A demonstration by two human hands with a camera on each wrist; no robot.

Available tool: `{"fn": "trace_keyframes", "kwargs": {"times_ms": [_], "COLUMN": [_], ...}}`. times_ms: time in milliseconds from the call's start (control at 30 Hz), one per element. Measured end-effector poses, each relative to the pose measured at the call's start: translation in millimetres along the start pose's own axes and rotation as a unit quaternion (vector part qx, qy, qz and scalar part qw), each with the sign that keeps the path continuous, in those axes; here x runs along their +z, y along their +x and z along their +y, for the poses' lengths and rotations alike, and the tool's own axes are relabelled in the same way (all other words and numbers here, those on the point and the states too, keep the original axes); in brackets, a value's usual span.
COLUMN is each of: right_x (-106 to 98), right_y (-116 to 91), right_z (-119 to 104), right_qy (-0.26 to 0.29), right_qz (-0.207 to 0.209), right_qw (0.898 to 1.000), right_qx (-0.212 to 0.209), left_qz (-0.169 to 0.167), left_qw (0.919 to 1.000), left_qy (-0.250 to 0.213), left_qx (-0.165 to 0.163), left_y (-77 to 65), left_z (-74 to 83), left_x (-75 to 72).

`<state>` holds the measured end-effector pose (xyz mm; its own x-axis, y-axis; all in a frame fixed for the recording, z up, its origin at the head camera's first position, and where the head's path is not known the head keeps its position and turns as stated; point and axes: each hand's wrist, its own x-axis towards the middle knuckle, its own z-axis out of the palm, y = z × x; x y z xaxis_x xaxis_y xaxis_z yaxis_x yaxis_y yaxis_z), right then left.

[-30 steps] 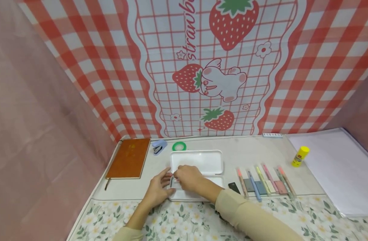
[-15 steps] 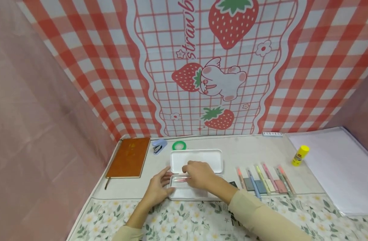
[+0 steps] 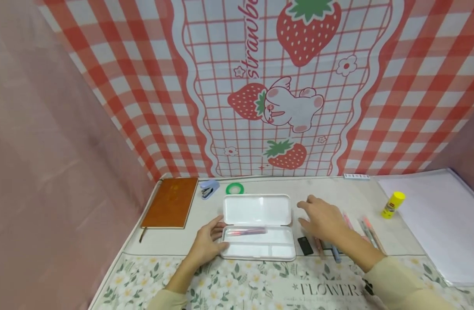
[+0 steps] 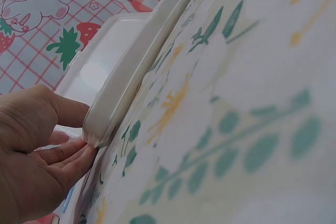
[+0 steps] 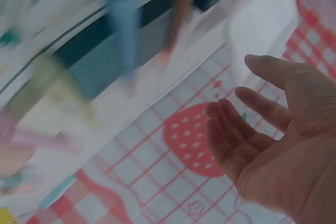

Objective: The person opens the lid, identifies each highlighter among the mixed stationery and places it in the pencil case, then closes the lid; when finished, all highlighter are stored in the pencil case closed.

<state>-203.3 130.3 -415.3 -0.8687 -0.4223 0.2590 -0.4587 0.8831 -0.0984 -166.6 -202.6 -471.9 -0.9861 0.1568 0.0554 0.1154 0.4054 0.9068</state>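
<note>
Fingers of the right hand (image 3: 322, 219) were spread, loosely bent, and held nothing; the hand hung to the right of the case, by the loose pens (image 3: 372, 232). Thumb and fingers of the left hand (image 3: 207, 242) gripped the left end of the case (image 3: 242, 251).

The case lay open on the table, lid (image 3: 256, 209) folded back on the far side. A pinkish pen (image 3: 246, 232) rested lengthwise in the far compartment; whether a second lay with it could not be told. The near compartments showed bare.

Step in hand, as judged: loading the case, with more pens left to load. The next move called for the right hand to pinch a loose pen and set it alongside the first, the left hand steadying the case.

A black block (image 3: 305, 246) lay between the case and the pens, a low obstacle. The right forearm hid part of the pens from the head view. Farther out stood a glue stick (image 3: 393, 205) at the right; a tape roll (image 3: 235, 188), stapler (image 3: 209, 189) and notebook (image 3: 171, 202) lay beyond and left, outside the working path.
</note>
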Motion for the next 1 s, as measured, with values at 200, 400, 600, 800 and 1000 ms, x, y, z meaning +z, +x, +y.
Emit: {"fn": "trace_keyframes", "kwargs": {"times_ms": [200, 400, 600, 800, 1000], "right_x": [-1, 13, 30, 34, 29], "right_y": [-4, -3, -1, 0, 3], "right_z": [18, 19, 18, 16, 13], "right_qy": [-0.014, 0.007, 0.018, 0.024, 0.064], "right_qz": [-0.014, -0.050, -0.066, -0.090, -0.060], "right_qw": [0.999, 0.997, 0.994, 0.985, 0.983], "right_qx": [0.039, 0.061, 0.089, 0.147, 0.161], "left_qz": [0.006, 0.007, 0.004, 0.000, 0.000], "left_qw": [0.9999, 0.9999, 0.9998, 0.9999, 0.9996], "left_qy": [0.005, 0.007, 0.011, 0.014, 0.022], "left_qx": [0.008, -0.010, -0.014, -0.008, -0.018], "left_y": [4.4, 4.4, 3.8, 4.8, 4.0], "left_z": [-10.9, -10.2, -10.6, -10.3, -9.7], "left_x": [1.0, 0.1, 0.2, 0.7, 1.0]}}
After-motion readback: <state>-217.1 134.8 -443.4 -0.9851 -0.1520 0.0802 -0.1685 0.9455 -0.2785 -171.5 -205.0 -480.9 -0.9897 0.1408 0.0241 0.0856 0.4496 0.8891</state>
